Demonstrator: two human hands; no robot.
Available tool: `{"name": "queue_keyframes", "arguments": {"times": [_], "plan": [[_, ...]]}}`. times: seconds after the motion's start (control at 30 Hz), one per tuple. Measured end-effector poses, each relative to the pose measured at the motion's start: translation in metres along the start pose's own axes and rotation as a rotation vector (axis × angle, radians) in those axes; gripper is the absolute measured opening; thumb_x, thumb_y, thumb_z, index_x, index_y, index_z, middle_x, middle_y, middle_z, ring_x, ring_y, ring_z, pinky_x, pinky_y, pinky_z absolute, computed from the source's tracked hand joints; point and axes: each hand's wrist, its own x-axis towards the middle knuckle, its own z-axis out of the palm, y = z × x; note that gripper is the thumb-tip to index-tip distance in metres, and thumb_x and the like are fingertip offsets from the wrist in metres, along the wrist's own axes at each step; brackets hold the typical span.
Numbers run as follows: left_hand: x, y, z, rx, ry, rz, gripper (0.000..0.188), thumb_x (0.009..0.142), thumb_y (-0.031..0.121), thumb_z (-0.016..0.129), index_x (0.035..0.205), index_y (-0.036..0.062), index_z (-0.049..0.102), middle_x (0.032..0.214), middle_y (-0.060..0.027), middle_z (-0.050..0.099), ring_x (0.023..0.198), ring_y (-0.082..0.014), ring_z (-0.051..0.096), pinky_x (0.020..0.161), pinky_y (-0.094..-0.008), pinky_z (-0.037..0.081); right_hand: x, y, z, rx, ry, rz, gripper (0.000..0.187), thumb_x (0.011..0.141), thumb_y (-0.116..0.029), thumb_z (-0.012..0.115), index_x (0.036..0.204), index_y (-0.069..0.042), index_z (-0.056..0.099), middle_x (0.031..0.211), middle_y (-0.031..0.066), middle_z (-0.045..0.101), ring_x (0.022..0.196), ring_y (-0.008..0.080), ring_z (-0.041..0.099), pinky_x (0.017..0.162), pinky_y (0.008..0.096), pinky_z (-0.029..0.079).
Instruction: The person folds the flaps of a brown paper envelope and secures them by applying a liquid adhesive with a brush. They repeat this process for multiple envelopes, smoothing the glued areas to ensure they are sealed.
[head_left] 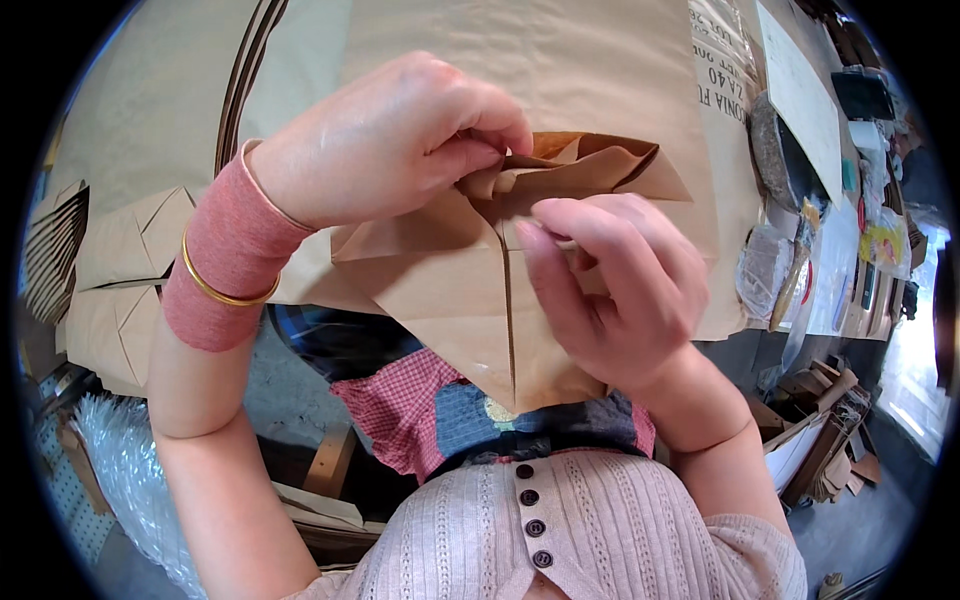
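Note:
A brown kraft paper bag (440, 270) lies partly folded in front of me, its end drawn to a point that overhangs the near table edge. A seam runs down its middle, and creased layers stand up at its far side. My left hand (410, 140), with a pink wristband and gold bangle, is closed in a pinch on those upright layers. Just right of the seam, my right hand (625, 280) hovers over the bag with fingers curled and thumb close to the index finger. Whether paper sits between those fingertips is hidden.
Large brown paper sheets (520, 60) cover the table. Folded bags (130, 240) are stacked at the left. A brush (800, 260), a dark rounded block (772, 150) and plastic-wrapped items lie at the right. Clear plastic (130, 470) hangs at lower left; paper scraps (830, 470) sit low at right.

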Motion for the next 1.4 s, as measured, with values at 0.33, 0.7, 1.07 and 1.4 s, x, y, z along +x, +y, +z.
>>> {"name": "queue_keyframes", "arguments": {"times": [0.33,0.7,1.07,1.4], "plan": [[-0.003,0.001,0.008,0.068,0.078,0.047,0.018,0.081,-0.004,0.066,0.099,-0.0022,0.070,0.081,-0.0141,0.071,0.071,-0.0241,0.069,0.065,-0.0309,0.054,-0.005,-0.004,0.024,0.288,-0.005,0.577,0.016,0.077,-0.003,0.075,0.068,0.000,0.062,0.056,0.0077,0.057,0.049,0.0179,0.052,0.048,0.0290,0.042],[-0.003,-0.004,0.011,0.019,0.095,0.047,0.017,0.079,-0.005,0.068,0.095,-0.0026,0.072,0.081,-0.0136,0.072,0.071,-0.0220,0.071,0.066,-0.0294,0.056,-0.007,-0.005,0.025,0.407,-0.063,0.665,0.016,0.087,0.000,0.070,0.074,0.000,0.059,0.064,-0.0081,0.049,0.059,-0.0006,0.038,0.050,0.0182,0.032],[-0.002,-0.009,0.013,-0.072,0.131,0.078,0.016,0.079,-0.005,0.068,0.093,-0.0025,0.072,0.079,-0.0125,0.072,0.069,-0.0200,0.070,0.064,-0.0282,0.055,-0.009,-0.003,0.025,0.484,-0.065,0.689,0.018,0.088,-0.001,0.070,0.074,0.000,0.058,0.064,-0.0084,0.047,0.059,-0.0004,0.036,0.050,0.0186,0.031],[-0.003,-0.007,0.014,0.132,0.130,0.168,0.019,0.079,-0.004,0.066,0.096,-0.0008,0.072,0.079,-0.0127,0.070,0.068,-0.0264,0.068,0.063,-0.0320,0.054,-0.009,0.000,0.026,0.511,-0.033,0.702,0.015,0.084,-0.001,0.068,0.071,0.001,0.061,0.055,-0.0051,0.048,0.052,-0.0004,0.038,0.045,0.0210,0.033]]}}
